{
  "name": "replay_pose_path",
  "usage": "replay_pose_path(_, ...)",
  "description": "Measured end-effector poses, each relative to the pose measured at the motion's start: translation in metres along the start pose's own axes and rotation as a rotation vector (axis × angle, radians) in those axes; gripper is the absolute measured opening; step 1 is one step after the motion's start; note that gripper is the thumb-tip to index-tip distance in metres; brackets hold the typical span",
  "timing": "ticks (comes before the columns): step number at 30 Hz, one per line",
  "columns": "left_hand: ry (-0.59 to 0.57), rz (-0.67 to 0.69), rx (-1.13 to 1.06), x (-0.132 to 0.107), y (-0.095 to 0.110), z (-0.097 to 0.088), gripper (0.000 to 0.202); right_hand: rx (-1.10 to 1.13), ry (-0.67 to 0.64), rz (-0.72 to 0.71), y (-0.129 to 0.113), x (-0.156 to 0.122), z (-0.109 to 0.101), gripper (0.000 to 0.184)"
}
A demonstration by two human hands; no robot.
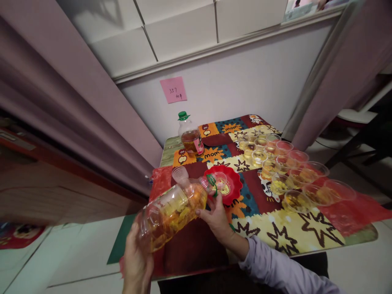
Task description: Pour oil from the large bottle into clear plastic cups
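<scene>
A large clear plastic bottle (174, 212) of yellow liquid is tilted, its neck pointing right and its base toward me. My left hand (136, 255) grips it around the base. Under the shoulder and neck, my right hand (219, 222) holds it with the thumb against its side. A green ring or loose cap hangs at the neck. The mouth is over a clear plastic cup (221, 177) that sits in a red scalloped bowl (235, 190). Whether liquid is flowing I cannot tell. Behind the bottle stand empty-looking clear cups (180, 173), seemingly stacked.
Several clear cups of yellow liquid (278, 183) stand in rows at the table's right. A second bottle with a green cap (192, 141) stands upright at the back left. Red plastic film (358, 214) hangs over the right edge. A pink note (173, 90) is on the wall.
</scene>
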State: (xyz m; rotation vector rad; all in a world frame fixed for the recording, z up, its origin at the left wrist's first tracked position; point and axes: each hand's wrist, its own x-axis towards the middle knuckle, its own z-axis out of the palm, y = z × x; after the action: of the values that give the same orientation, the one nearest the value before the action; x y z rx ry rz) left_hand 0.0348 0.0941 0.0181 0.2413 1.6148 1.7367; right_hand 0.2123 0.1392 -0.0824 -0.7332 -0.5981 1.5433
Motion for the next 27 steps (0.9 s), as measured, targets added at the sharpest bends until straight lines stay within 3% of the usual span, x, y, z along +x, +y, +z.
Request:
replay_pose_path(6,-0.074,0.007,0.047,-0.001,0.005,-0.002,0.043,0.038,0.042,0.046,-0.01,-0.001,0.003,0.117)
replay_pose_path(15,-0.1,0.024,0.062,-0.003,0.009,0.002,0.054,0.051,0.039,0.058,-0.014,0.0,0.003,0.098)
replay_pose_path(27,-0.134,-0.014,0.103,-0.007,0.016,0.004,0.058,0.053,0.063,0.052,-0.015,0.003,0.006,0.106)
